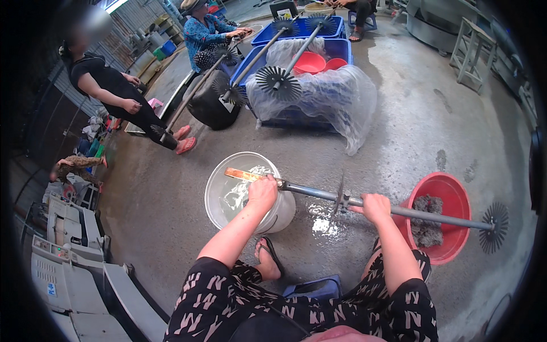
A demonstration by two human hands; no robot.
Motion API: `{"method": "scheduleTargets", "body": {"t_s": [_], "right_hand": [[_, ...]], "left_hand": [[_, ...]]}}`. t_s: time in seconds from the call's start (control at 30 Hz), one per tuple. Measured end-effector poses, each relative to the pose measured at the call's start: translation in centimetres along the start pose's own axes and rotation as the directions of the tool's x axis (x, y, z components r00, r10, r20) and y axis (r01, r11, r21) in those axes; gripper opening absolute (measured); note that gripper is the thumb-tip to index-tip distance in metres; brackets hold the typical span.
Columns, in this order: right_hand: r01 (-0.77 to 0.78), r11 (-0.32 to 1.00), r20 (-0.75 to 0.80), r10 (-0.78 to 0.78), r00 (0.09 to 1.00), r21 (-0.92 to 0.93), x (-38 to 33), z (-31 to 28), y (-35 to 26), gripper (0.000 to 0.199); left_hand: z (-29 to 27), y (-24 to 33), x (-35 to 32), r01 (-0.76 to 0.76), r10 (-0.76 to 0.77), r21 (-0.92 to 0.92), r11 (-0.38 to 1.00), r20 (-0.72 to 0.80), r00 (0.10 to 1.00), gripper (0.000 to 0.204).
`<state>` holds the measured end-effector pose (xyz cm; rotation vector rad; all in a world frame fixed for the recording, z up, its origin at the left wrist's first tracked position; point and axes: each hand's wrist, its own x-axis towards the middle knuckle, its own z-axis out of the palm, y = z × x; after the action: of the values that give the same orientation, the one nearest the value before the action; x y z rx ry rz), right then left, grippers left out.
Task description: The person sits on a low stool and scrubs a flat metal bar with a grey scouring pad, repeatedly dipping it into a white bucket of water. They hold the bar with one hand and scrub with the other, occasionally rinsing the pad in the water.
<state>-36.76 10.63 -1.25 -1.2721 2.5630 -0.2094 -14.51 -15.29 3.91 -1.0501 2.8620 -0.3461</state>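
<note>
A long grey metal pole [313, 190] lies across in front of me, nearly level. My left hand [262, 194] is closed round its left end, where a flat orange-brown strip [240, 174] sticks out; I cannot tell whether the strip belongs to the pole. My right hand [376, 208] grips the pole right of a thin disc [342, 196] seen nearly edge-on. A dark slotted disc [494, 227] sits at the pole's right end. Beneath my left hand stands a white bucket [212, 196] of water. Under the pole's right part, a red tub [459, 199] holds grey fibrous stuff [427, 221].
Blue crates [296, 117] with netting [350, 94] stand ahead, more disc-ended poles [259, 60] leaning on them. Beside these is a black jerrycan [212, 105]. A person [105, 85] stands at the left; others sit farther back. Grey machines [74, 285] fill the lower left. The floor is wet.
</note>
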Motion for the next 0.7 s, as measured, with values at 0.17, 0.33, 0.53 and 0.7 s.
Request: {"method": "scheduleTargets", "body": {"t_s": [0.17, 0.33, 0.53, 0.7], "right_hand": [[0.023, 1.0, -0.025, -0.022, 0.999, 0.008, -0.1, 0.2, -0.1, 0.059], [0.019, 1.0, -0.029, -0.018, 0.999, 0.005, -0.1, 0.1, -0.2, 0.059], [0.003, 1.0, 0.017, -0.003, 1.0, 0.017, -0.5, -1.0, -0.7, 0.059], [-0.014, 0.999, 0.0, 0.014, 1.0, -0.032, -0.3, -0.5, -0.7, 0.057]], "left_hand": [[-0.9, -1.0, 0.3, -0.334, 0.338, 0.139, 0.932, -0.004, 0.941, 0.016], [-2.1, -1.4, 2.3, -0.271, 0.267, 0.054, 0.961, 0.067, 0.961, 0.014], [-1.6, -1.4, 0.8, -0.076, 0.074, -0.119, 0.99, -0.025, 0.997, 0.014], [-0.4, -1.8, 0.9, -0.087, 0.084, -0.126, 0.988, -0.03, 0.996, 0.019]]}}
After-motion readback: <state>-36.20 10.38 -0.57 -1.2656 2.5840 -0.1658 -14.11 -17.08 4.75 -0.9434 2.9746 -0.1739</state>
